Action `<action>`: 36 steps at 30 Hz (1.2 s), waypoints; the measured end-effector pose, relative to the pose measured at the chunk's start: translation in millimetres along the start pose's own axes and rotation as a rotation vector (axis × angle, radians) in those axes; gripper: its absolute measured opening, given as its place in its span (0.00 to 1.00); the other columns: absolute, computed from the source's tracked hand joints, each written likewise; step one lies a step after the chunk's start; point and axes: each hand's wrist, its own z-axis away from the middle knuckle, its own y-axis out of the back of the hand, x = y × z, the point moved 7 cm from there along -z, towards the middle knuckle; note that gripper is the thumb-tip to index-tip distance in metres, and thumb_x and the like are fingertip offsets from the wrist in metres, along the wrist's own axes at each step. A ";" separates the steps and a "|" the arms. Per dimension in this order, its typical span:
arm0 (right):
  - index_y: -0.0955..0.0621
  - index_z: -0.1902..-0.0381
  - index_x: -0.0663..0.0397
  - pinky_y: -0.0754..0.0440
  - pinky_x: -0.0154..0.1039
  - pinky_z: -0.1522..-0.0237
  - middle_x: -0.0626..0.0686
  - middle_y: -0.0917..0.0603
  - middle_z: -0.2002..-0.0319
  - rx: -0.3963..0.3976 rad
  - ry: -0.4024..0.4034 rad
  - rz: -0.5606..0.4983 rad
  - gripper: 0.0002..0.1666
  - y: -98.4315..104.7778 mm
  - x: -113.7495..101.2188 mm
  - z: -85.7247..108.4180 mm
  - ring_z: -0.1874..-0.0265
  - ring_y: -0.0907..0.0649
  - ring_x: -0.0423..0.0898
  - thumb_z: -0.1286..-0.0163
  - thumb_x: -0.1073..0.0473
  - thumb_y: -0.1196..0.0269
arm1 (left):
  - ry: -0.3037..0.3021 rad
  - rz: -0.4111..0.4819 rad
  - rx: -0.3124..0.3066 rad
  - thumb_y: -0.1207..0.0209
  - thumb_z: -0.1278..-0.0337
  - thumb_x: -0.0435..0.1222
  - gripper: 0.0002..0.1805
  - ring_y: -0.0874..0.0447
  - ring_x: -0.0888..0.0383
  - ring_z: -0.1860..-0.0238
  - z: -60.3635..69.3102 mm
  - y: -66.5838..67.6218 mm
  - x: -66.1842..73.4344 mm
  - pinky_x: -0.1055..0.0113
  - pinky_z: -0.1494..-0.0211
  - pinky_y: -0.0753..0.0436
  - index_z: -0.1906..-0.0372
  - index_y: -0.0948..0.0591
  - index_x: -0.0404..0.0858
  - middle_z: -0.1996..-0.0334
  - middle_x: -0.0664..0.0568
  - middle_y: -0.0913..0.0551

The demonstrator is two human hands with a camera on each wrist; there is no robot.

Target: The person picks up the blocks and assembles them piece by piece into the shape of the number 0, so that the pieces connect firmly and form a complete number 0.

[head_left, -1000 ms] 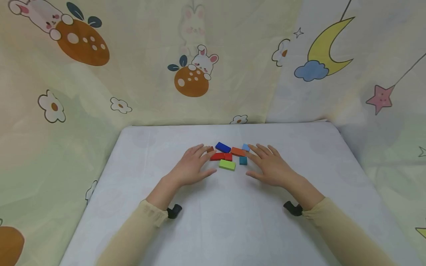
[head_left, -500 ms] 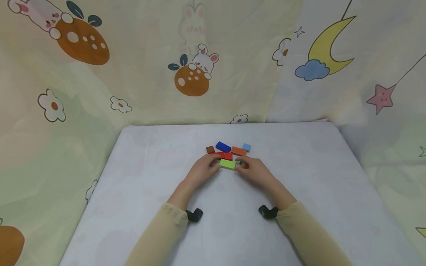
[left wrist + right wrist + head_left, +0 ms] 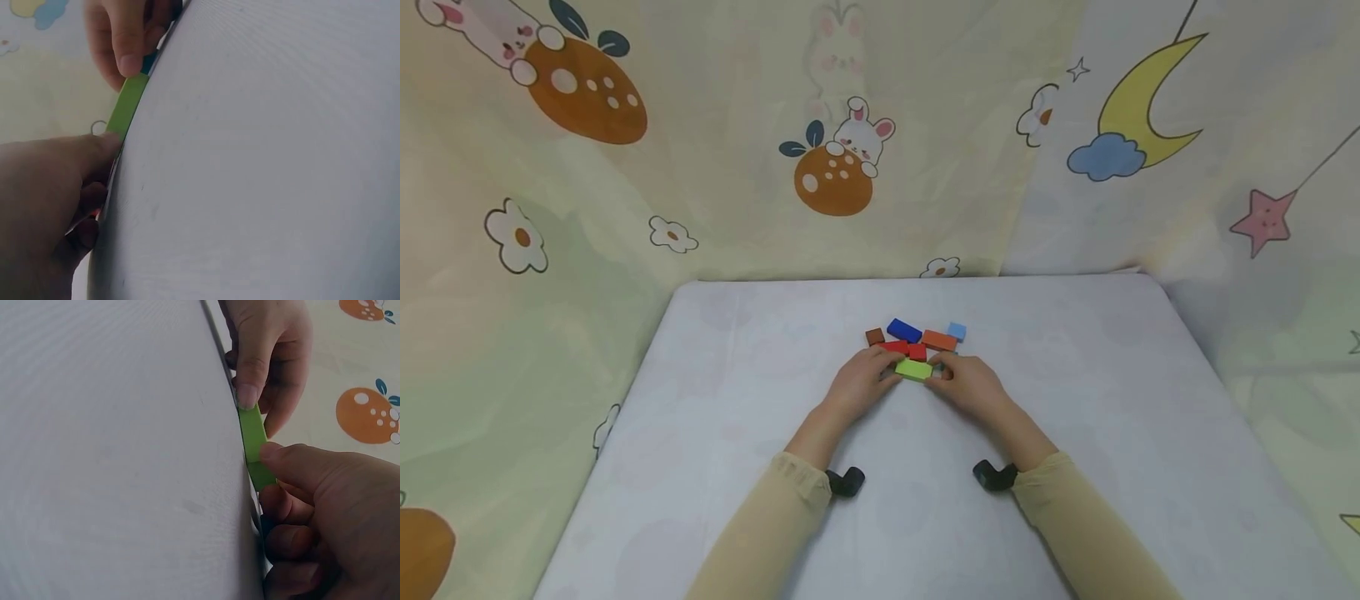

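Note:
A lime-green block (image 3: 913,370) lies on the white table between both hands. My left hand (image 3: 859,385) pinches its left end between thumb and fingers. At its right end my right hand (image 3: 973,387) pinches it the same way. In the right wrist view the green block (image 3: 252,436) shows a thumb at each end. A teal block (image 3: 149,63) is mostly hidden behind the right hand's fingers. Just behind the green block lie a long red block (image 3: 894,346) and a small red block (image 3: 917,352), the long one partly covered by the left fingers.
Further back on the table (image 3: 917,517) are a brown block (image 3: 875,337), a dark blue block (image 3: 905,330), an orange block (image 3: 939,340) and a light blue block (image 3: 957,331). A patterned cloth (image 3: 730,150) hangs behind the table.
Both hands came inward from spread fingers beside the blocks and now pinch the green block's ends. The green block has barely shifted.

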 end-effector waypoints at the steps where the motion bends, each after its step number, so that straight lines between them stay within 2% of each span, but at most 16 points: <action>1: 0.18 0.47 0.45 0.30 0.37 0.72 0.46 0.22 0.76 -0.001 0.006 0.004 0.22 0.1 -0.1 -0.1 0.75 0.26 0.44 0.35 0.44 0.32 | -0.001 0.001 -0.001 0.38 0.36 0.49 0.22 0.22 0.57 0.41 -0.5 0.1 0.2 0.59 0.36 0.22 0.39 0.21 0.49 0.44 0.55 0.20; 7: 0.18 0.46 0.47 0.31 0.36 0.73 0.45 0.24 0.77 -0.014 0.060 0.009 0.23 1.2 -0.2 0.7 0.76 0.27 0.43 0.35 0.45 0.32 | -0.017 0.041 -0.012 0.35 0.39 0.48 0.21 0.23 0.57 0.42 -0.6 0.3 0.3 0.60 0.35 0.23 0.42 0.20 0.48 0.45 0.55 0.21; 11: 0.18 0.46 0.46 0.31 0.36 0.73 0.45 0.25 0.78 -0.038 0.085 -0.012 0.22 1.4 0.4 4.8 0.77 0.27 0.43 0.36 0.46 0.32 | -0.030 0.070 -0.044 0.34 0.40 0.48 0.20 0.23 0.59 0.42 3.6 -1.3 -0.3 0.60 0.35 0.23 0.44 0.21 0.50 0.44 0.57 0.22; 19: 0.18 0.45 0.41 0.29 0.34 0.72 0.41 0.25 0.78 -0.132 0.160 0.020 0.21 0.0 -2.4 26.5 0.76 0.26 0.39 0.35 0.46 0.33 | -0.075 0.115 -0.138 0.36 0.40 0.51 0.25 0.24 0.62 0.42 28.8 -0.1 8.4 0.59 0.35 0.23 0.37 0.24 0.55 0.44 0.62 0.21; 26: 0.19 0.47 0.42 0.26 0.32 0.70 0.39 0.25 0.75 -0.181 0.229 -0.019 0.20 -1.8 -6.1 45.8 0.73 0.26 0.38 0.36 0.48 0.31 | -0.097 0.137 -0.178 0.35 0.41 0.52 0.22 0.25 0.66 0.46 49.2 -1.8 20.0 0.62 0.38 0.21 0.41 0.22 0.58 0.47 0.65 0.22; 31: 0.18 0.49 0.40 0.25 0.32 0.65 0.38 0.26 0.72 -0.153 0.281 -0.015 0.19 -4.3 -4.0 50.7 0.68 0.26 0.37 0.37 0.47 0.30 | -0.111 0.137 -0.196 0.35 0.40 0.52 0.22 0.24 0.66 0.46 55.9 -4.7 22.1 0.62 0.38 0.21 0.41 0.21 0.58 0.47 0.66 0.21; 36: 0.18 0.50 0.36 0.26 0.32 0.62 0.35 0.26 0.71 -0.113 0.335 0.010 0.18 -8.4 -0.8 51.0 0.66 0.27 0.36 0.38 0.46 0.30 | -0.139 0.138 -0.198 0.36 0.39 0.51 0.21 0.23 0.66 0.46 57.1 -8.6 21.2 0.63 0.38 0.21 0.41 0.20 0.56 0.48 0.65 0.20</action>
